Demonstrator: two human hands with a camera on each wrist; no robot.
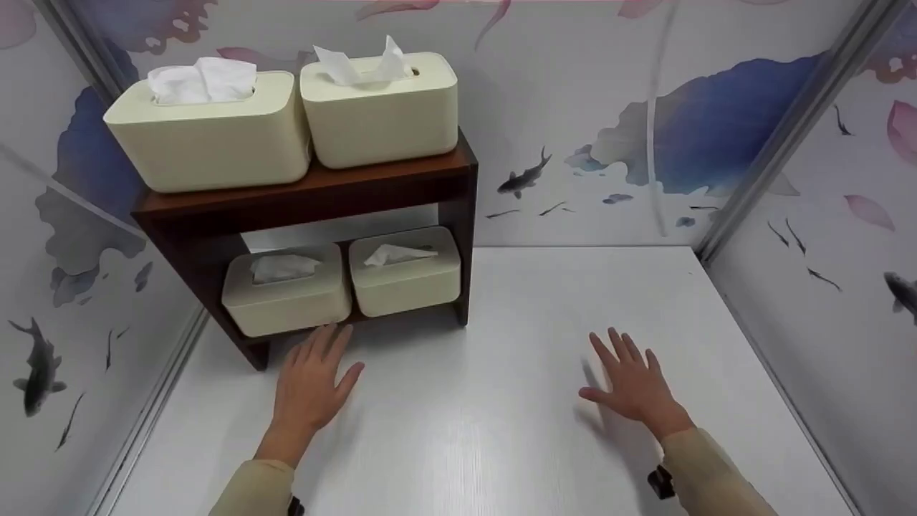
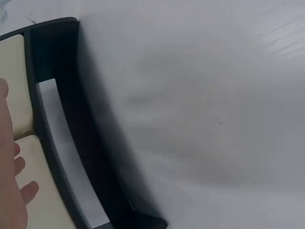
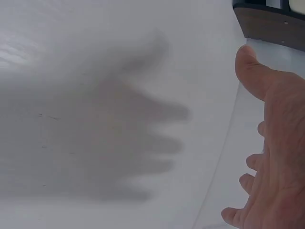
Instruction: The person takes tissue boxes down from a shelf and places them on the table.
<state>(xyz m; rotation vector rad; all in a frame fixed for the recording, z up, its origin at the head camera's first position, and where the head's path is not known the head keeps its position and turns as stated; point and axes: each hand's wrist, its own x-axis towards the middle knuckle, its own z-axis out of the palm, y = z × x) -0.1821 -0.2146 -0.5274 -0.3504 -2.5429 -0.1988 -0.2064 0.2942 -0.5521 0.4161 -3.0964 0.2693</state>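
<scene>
Four tissue boxes [image 1: 286, 304] stand on the brown shelf [image 1: 322, 201], two on each level. The left hand [image 1: 308, 390] and the right hand [image 1: 634, 387] are above the bench [image 1: 473, 423], each grip spread, holding nothing.

The head view looks forward and down from farthest back, the two-tier wooden shelf [image 1: 308, 199] at upper left. Both wrist views face the tabletop [image 1: 501, 373] from nearer and share that shelf: at left in the left's frame, upper right in the right's.
</scene>
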